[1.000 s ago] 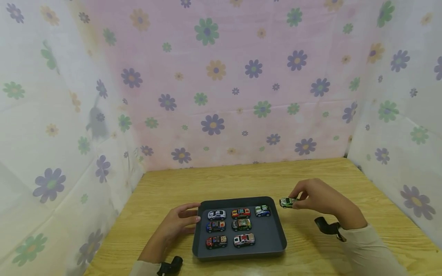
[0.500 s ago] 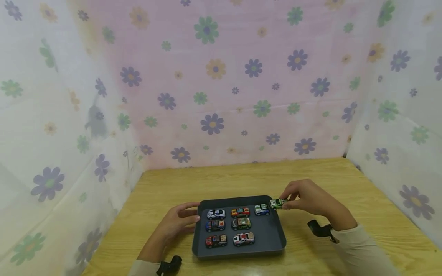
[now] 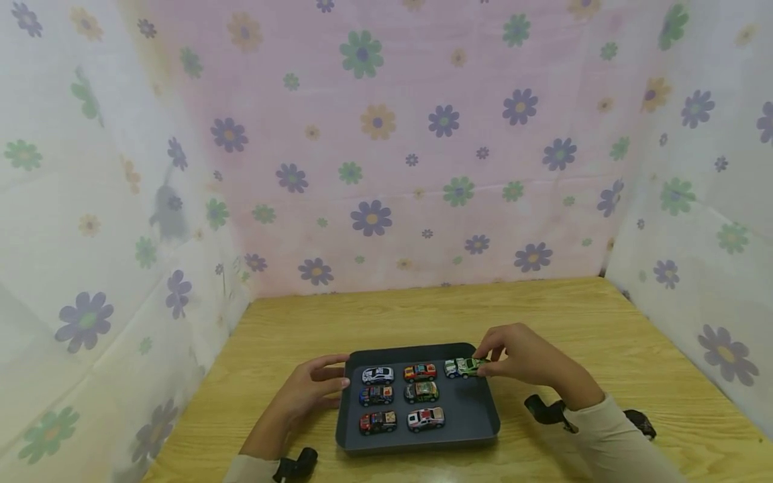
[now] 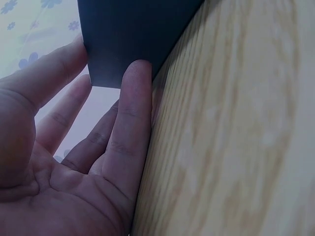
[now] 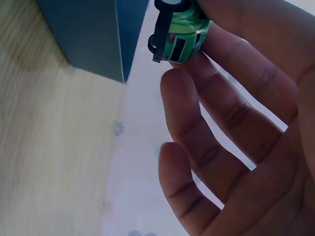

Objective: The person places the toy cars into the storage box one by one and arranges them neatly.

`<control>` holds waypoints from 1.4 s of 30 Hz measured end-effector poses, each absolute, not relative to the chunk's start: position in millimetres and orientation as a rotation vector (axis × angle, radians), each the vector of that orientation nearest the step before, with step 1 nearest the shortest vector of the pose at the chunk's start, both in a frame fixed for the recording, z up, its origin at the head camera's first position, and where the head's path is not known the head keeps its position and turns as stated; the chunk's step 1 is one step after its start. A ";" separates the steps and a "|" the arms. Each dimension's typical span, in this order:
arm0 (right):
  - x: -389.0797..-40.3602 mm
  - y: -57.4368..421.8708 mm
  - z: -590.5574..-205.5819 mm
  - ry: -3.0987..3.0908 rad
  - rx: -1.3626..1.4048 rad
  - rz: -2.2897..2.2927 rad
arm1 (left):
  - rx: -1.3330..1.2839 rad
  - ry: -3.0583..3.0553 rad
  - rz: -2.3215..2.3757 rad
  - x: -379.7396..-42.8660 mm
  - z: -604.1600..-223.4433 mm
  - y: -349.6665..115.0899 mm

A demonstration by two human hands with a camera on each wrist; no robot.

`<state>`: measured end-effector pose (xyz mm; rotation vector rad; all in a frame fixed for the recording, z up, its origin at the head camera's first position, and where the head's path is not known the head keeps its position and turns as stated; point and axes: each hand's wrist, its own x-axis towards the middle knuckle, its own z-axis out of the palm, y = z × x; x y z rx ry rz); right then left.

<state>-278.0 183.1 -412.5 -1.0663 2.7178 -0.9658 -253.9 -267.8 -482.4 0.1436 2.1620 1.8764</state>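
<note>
My right hand (image 3: 522, 355) pinches a green toy car (image 5: 183, 37) between thumb and fingers, over the right part of the dark grey tray (image 3: 465, 429). In the head view this car overlaps the white, green and blue toy car (image 3: 451, 367) at the tray's back right. My left hand (image 3: 308, 386) stands at the tray's left side with fingertips on its wall; in the left wrist view its fingers (image 4: 135, 93) are nearly straight against the dark wall.
Several toy cars stand in two columns in the tray, among them a white one (image 3: 378, 375), a red and yellow one (image 3: 419, 373) and a white and red one (image 3: 425, 418). The tray lies on a wooden table (image 3: 362, 322), with flowered cloth (image 3: 423, 134) behind and at both sides.
My right hand has carried the green toy car leftward, from beside the tray across its right rim to the car at the back right. The left hand stays at the tray.
</note>
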 end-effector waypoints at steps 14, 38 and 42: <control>-275.3 167.5 -422.0 2.695 -1.145 -0.926 | 0.128 2.165 1.876 -252.7 -481.3 -266.8; -260.1 137.3 -428.4 2.841 -0.645 -0.827 | 0.118 2.200 1.857 -252.5 -482.0 -266.3; -260.0 135.6 -429.2 2.855 -0.630 -0.815 | 0.115 2.201 1.855 -252.2 -481.3 -266.1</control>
